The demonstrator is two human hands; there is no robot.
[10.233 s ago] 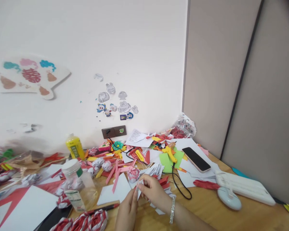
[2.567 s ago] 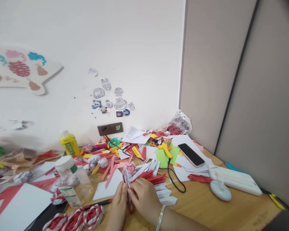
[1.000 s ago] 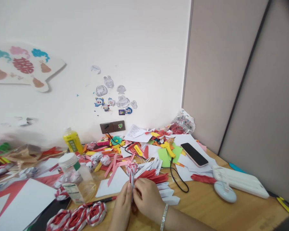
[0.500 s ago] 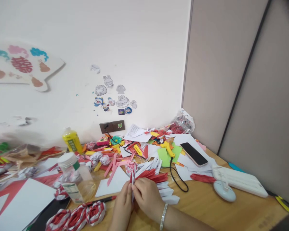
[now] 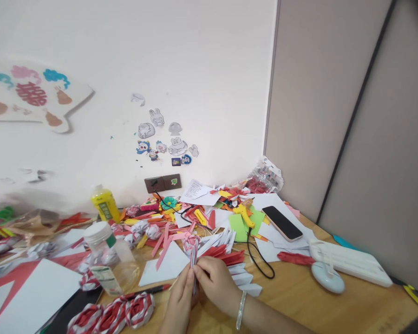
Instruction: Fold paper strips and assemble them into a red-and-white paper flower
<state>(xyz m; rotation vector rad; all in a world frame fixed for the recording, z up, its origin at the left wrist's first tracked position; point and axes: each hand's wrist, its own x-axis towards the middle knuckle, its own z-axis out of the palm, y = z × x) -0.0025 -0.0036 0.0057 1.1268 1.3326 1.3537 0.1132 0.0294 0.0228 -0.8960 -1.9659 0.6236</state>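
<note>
The widest bare stretch of tabletop (image 5: 299, 292) lies to the right of the right hand (image 5: 216, 280), with room to slide in low short of the black cable (image 5: 273, 273) and the pale mouse (image 5: 328, 278). Beside the left hand (image 5: 181, 290), the clear jar (image 5: 106, 278), dark pen (image 5: 151, 290) and twisted red-and-white paper pieces (image 5: 139, 310) crowd the way. Ahead, folded paper strips (image 5: 221, 253) and the yellow glue gun (image 5: 244, 215) hinder a low pass, though the air above them is open.
</note>
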